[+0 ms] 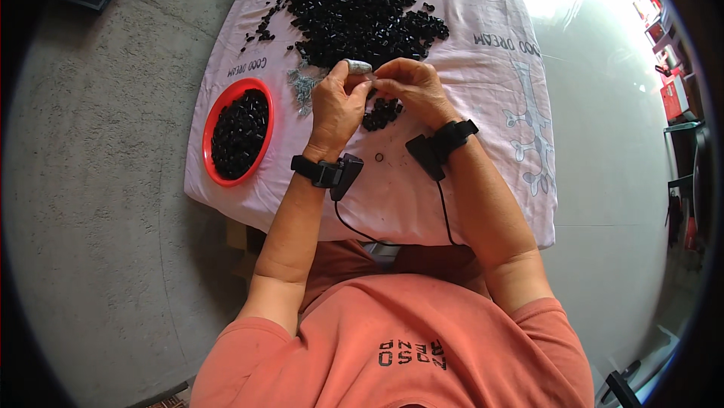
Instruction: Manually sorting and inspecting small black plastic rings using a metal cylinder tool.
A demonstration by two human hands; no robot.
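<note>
My left hand point(338, 108) and my right hand point(419, 91) meet fingertip to fingertip above the cloth-covered table. Both are closed in a pinch. Whatever lies between the fingertips is too small to make out. A grey wrap point(358, 67) covers the tip of a finger on my left hand. Just beyond the hands spreads a big heap of small shiny black pieces point(362, 16). A smaller cluster of black pieces point(383, 114) lies below my fingers. Beside my left hand is a tangle of grey-blue threads or thin strips point(303, 90).
A red oval basin point(269, 133) filled with black pieces stands at the table's left side. One small dark ring point(379, 157) rests on the pale pink cloth point(483, 174). Cables run from the black wrist straps toward my lap. Red boxes point(673, 99) stand at the far right.
</note>
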